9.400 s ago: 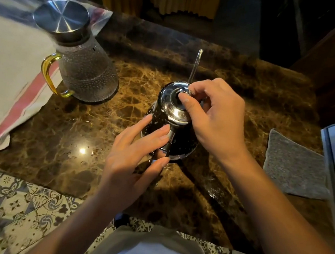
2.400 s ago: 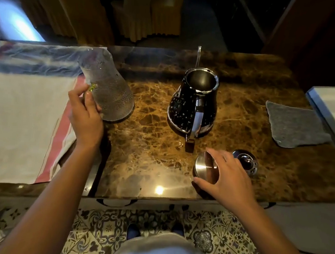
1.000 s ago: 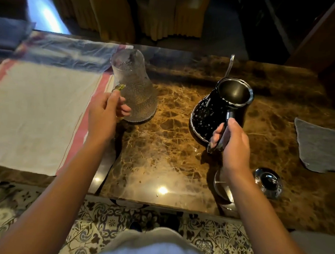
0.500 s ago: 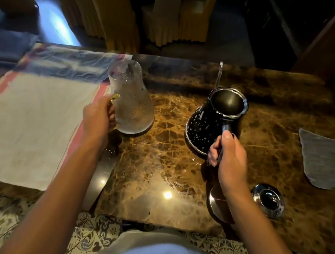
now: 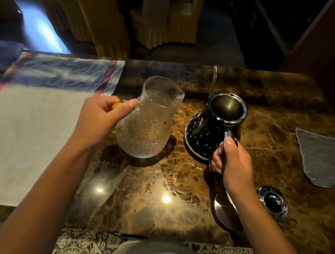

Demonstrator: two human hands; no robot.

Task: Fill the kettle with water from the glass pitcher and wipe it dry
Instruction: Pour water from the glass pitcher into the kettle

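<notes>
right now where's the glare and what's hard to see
Head view: two lamp reflections glare on the wet marble table; the room behind is dark, the kettle nearly black; edges bow from the wide lens; the pitcher is slightly soft.

A dining room or banquet hall — skirted yellow chair covers (image 5: 102, 21), a polished marble table (image 5: 264, 106), patterned floor tiles (image 5: 85, 244).

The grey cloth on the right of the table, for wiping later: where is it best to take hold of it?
Probably its near-left corner: the grey cloth lies flat, so pinch from above. That corner points toward the right hand, now holding the kettle handle.
</notes>
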